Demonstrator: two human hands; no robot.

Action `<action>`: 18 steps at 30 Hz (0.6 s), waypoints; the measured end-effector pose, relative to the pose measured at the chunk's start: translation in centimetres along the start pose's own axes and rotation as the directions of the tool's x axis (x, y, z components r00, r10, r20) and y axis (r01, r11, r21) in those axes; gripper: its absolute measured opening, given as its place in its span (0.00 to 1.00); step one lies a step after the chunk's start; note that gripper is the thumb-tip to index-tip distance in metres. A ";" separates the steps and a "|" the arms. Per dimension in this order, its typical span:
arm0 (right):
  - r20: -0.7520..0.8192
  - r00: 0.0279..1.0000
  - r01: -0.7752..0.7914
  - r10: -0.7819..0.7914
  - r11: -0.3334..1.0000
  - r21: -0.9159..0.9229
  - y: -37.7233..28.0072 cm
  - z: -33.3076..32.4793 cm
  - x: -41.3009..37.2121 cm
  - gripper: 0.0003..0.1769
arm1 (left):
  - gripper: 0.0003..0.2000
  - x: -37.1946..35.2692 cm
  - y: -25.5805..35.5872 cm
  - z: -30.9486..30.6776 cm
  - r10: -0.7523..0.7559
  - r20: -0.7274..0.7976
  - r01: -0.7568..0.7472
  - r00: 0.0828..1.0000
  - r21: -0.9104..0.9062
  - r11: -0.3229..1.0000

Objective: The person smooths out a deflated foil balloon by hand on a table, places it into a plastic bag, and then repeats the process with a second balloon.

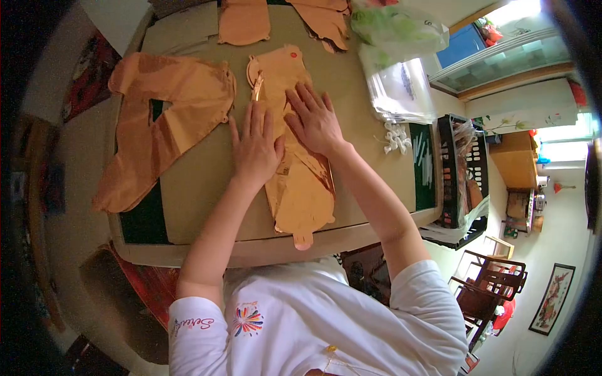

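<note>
A folded rose-gold foil balloon (304, 194) lies lengthwise in front of me on the table. My left hand (256, 147) rests flat along its left edge, fingers stretched out and pointing away from me. On the upper right part of the same balloon my right hand (315, 124) lies palm down with its fingers spread. A small red round mark (293, 55) shows near the balloon's far end, and a tab (303, 240) sticks out at the near end. To the left lies a larger flat foil balloon (169, 135) with an opening in it.
More foil pieces (244, 22) lie at the table's far edge. Clear plastic bags (401, 88) are stacked at the right, near white ribbon coils (396, 138) and white sticks (424, 161). A black plastic crate (448, 169) stands beside the table's right edge.
</note>
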State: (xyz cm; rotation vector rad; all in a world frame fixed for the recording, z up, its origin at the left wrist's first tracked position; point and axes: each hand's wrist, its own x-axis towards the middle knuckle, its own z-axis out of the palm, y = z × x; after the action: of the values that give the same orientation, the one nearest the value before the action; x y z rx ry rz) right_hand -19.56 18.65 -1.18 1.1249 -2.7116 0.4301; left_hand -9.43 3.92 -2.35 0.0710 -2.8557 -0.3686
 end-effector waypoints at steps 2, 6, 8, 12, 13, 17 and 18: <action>-0.007 1.000 0.001 -0.001 1.000 0.015 0.1 0.2 0.1 0.31 | 0.31 0.3 -0.2 0.0 0.007 -0.009 -0.007 1.000 -0.009 1.000; 0.006 1.000 -0.006 0.006 0.999 0.036 0.1 0.1 0.1 0.31 | 0.32 0.6 -0.5 -0.1 0.025 -0.065 -0.027 0.998 -0.028 0.999; 0.009 1.000 -0.004 0.004 0.999 0.039 0.1 0.0 0.1 0.30 | 0.32 1.0 -0.6 -0.2 0.037 -0.064 -0.039 0.997 -0.024 0.999; -0.003 1.000 -0.005 0.005 1.000 0.025 0.1 0.3 0.1 0.30 | 0.33 2.0 -0.9 -0.9 0.044 -0.014 -0.043 0.999 0.009 0.999; -0.002 1.000 -0.005 0.005 1.000 0.020 0.2 0.3 0.1 0.30 | 0.33 2.2 -0.9 -0.9 0.044 -0.020 -0.043 0.999 0.017 0.999; -0.003 1.000 -0.013 0.013 1.000 0.022 0.2 0.3 0.1 0.30 | 0.31 2.2 -0.9 -0.8 0.063 -0.029 -0.062 0.998 0.048 0.997; 0.001 1.000 -0.016 0.016 0.999 0.027 0.2 0.2 0.1 0.30 | 0.31 2.1 -0.8 -0.8 0.083 -0.054 -0.080 0.995 0.055 0.995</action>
State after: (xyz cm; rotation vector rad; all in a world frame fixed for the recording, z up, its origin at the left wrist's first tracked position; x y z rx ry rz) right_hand -19.76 18.61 -1.40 1.1106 -2.7254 0.4705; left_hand -11.19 2.75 -1.31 -0.0254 -2.8025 -0.2697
